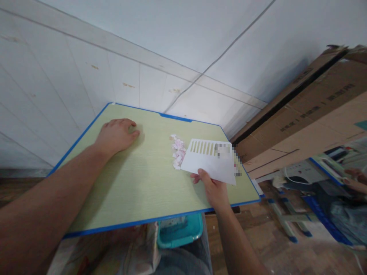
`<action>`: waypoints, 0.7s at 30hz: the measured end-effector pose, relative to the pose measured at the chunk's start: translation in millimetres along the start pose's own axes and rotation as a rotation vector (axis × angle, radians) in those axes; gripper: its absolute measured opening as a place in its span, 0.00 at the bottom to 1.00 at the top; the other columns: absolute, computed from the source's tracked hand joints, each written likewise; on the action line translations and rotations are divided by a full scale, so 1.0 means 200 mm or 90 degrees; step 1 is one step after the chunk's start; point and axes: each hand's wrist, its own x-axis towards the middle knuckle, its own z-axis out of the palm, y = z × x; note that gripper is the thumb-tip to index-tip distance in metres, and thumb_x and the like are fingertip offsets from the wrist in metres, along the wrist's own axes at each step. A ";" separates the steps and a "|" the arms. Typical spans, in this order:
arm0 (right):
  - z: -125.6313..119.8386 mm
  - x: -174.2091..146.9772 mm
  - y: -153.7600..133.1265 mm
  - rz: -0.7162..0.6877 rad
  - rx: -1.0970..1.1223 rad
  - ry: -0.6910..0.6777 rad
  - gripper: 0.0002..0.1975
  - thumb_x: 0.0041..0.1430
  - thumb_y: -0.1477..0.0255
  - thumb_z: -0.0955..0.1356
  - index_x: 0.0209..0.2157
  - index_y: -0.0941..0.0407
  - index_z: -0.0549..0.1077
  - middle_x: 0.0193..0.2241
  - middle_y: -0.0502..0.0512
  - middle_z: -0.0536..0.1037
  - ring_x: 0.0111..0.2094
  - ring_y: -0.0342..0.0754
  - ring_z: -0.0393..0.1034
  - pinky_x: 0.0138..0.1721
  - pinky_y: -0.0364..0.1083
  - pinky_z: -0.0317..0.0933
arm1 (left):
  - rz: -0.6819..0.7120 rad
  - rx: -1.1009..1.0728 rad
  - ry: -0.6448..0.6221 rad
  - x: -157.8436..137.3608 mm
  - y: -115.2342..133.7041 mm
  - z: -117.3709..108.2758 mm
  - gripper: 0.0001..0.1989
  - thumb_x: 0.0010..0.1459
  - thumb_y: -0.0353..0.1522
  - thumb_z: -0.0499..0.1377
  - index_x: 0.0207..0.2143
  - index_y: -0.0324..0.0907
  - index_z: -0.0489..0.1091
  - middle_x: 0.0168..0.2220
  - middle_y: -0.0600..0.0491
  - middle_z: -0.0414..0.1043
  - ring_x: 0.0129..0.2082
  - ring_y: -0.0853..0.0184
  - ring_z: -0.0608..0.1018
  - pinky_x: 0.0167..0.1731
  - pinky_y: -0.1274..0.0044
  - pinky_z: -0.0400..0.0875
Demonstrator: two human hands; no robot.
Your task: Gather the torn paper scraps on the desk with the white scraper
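Observation:
My right hand (215, 191) grips a flat white card (208, 167) by its near edge, thumb on top and fingers mostly hidden below. A row of several long slots is cut through the card's far left part. Pixelation blurs its right side. Just left of the card, small torn scraps of pale pink and white paper (179, 152) lie in a loose heap on the desk. My left hand (117, 134) rests on the desk's left half with loosely bent fingers, thumb apart from the forefinger and nothing visible between them.
The pale green desk top (137, 183) has a blue rim and stands against a white wall. Large cardboard boxes (304, 110) lean at the right. A teal plastic basin (180, 233) sits below the front edge. Another person's hand (357, 177) shows at far right.

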 end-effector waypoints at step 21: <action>0.02 0.00 -0.09 -0.008 -0.052 -0.003 0.25 0.72 0.51 0.73 0.21 0.46 0.80 0.30 0.58 0.90 0.39 0.60 0.85 0.54 0.57 0.78 | 0.004 -0.020 -0.012 -0.02 0.00 -0.01 0.31 0.76 0.44 0.54 0.71 0.37 0.79 0.78 0.36 0.77 0.79 0.41 0.73 0.80 0.50 0.65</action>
